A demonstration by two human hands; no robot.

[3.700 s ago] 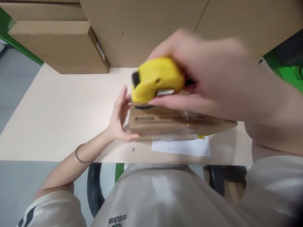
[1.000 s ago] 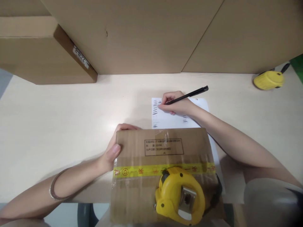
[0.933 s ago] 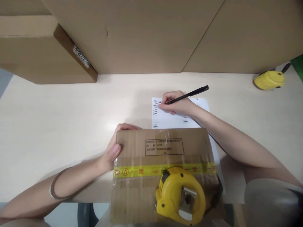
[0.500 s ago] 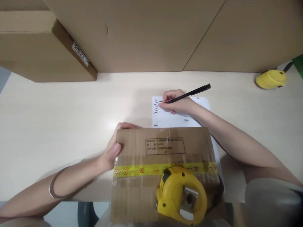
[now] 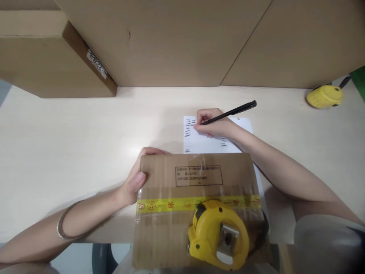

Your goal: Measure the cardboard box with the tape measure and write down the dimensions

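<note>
Black pen (image 5: 242,108) now occupies the right hand (image 5: 213,122), unlike earlier; the left hand (image 5: 134,182) clasps a carton (image 5: 162,239).

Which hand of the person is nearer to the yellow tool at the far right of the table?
Right. The right hand holds a pen over the paper, left of the yellow tool; the left hand grips the carton's left side, farther away.

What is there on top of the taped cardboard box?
A yellow tape measure lies there, overlapping the yellow printed packing tape stuck across the cardboard box. The box surface directly beneath it is hidden.
</note>
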